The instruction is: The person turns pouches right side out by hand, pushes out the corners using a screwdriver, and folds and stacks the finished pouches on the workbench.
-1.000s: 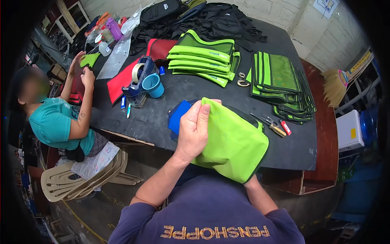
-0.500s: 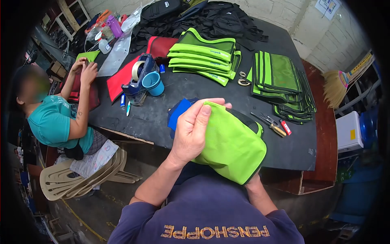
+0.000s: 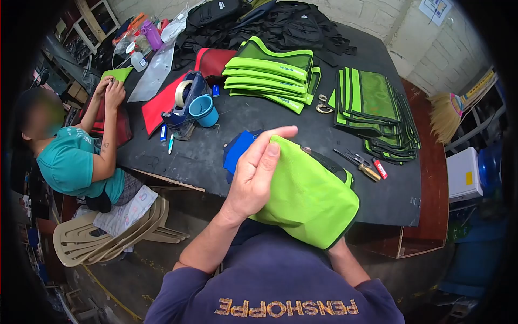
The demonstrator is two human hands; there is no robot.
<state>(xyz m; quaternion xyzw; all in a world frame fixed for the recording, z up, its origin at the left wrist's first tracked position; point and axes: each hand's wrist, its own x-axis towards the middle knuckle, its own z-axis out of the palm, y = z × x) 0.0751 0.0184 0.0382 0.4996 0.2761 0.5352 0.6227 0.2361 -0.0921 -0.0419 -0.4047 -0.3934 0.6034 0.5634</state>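
My left hand (image 3: 253,173) grips the upper left corner of a lime green fabric pouch (image 3: 310,197), its thumb pressed flat on the cloth. The pouch has dark edging and a dark mesh side that partly shows along its far edge. My right hand (image 3: 338,249) is at the pouch's lower right; only the wrist side shows and the fingers are hidden behind or inside the cloth. Beyond my left hand a blue cloth piece (image 3: 237,154) lies on the dark table (image 3: 302,127).
Stacked green pouches (image 3: 270,81) and mesh pouches (image 3: 372,102) lie across the table. A screwdriver (image 3: 368,171), a red lighter (image 3: 380,169), a tape dispenser (image 3: 186,108) and a blue cup (image 3: 204,110) are nearby. At left sits a co-worker (image 3: 75,159), handling something small.
The pouch's lower right corner has shifted slightly right and down. My left hand keeps its grip at the corner, a little higher. The co-worker's hands have moved slightly.
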